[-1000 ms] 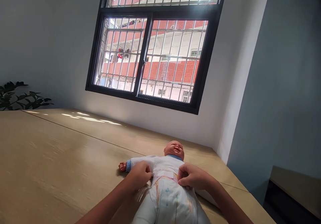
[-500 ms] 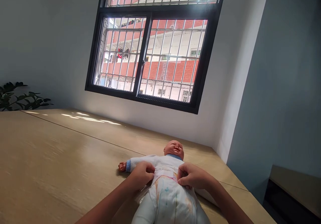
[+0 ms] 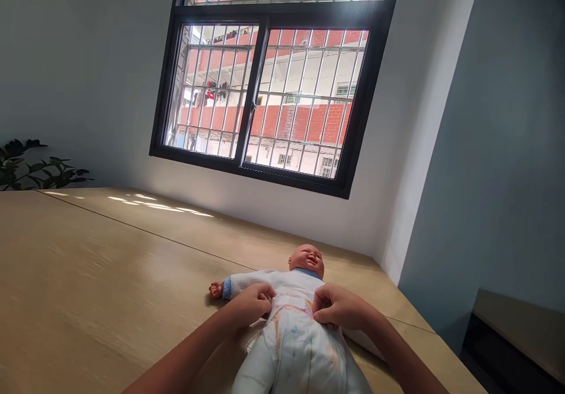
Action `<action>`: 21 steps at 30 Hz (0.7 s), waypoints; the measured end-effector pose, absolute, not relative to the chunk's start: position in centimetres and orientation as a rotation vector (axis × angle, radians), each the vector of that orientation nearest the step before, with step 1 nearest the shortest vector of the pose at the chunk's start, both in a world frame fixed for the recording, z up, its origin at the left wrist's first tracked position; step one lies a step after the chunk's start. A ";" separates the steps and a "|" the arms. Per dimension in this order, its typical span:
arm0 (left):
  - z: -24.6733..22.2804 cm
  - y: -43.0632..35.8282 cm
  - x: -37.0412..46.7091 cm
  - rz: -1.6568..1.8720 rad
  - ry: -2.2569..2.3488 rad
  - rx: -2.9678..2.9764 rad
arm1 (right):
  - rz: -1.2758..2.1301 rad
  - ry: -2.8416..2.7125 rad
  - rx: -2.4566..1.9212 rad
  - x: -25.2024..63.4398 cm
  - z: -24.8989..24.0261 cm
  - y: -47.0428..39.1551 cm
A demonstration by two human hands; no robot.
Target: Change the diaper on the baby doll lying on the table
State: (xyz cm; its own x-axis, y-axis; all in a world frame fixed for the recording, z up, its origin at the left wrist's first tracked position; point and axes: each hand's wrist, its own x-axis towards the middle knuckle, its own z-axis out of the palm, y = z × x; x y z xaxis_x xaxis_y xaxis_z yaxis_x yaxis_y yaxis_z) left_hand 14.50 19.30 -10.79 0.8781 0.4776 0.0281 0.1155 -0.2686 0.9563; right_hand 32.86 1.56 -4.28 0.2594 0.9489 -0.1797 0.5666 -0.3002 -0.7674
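A baby doll (image 3: 304, 282) in a white top with blue trim lies on its back, head toward the wall. Round its hips is a white diaper (image 3: 304, 347) with faint coloured marks. At the waist's left side, my left hand (image 3: 253, 305) has its fingers closed on the diaper's edge. Opposite it, my right hand (image 3: 338, 307) pinches the diaper's waist on the right. The fingertips of both hands are partly hidden. The doll's left-hand-side arm stretches out over the table; its other arm is hidden behind my right hand.
The wooden table (image 3: 110, 276) has a seam running across it. Beyond it, a barred window (image 3: 265, 99) is set in the wall. A leafy plant (image 3: 39, 167) stands at the far left. A dark piece of furniture (image 3: 507, 347) is low on the right.
My left hand has shifted very slightly up and to the right at the diaper's waist. My right hand stays nearly in place. The camera view has tilted a little.
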 end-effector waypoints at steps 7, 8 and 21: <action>-11.4 19.9 14.7 0.361 0.335 1.875 | 0.890 -1.392 -1.943 32.9 -3.8 1.4; -11.5 19.8 14.8 0.383 0.332 1.910 | 0.898 -1.402 -1.921 33.1 -3.7 1.3; -8.1 14.9 13.3 0.806 0.241 2.154 | 0.054 -1.269 -2.184 42.7 -9.7 -0.7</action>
State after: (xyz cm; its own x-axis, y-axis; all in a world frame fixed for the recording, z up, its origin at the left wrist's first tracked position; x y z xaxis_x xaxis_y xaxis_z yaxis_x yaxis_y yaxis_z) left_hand 13.31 14.88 -8.13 0.7783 0.4193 0.4674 -0.0945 -0.6577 0.7474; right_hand 42.72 -0.74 -9.66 0.5407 0.8013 0.2559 0.7765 -0.3584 -0.5184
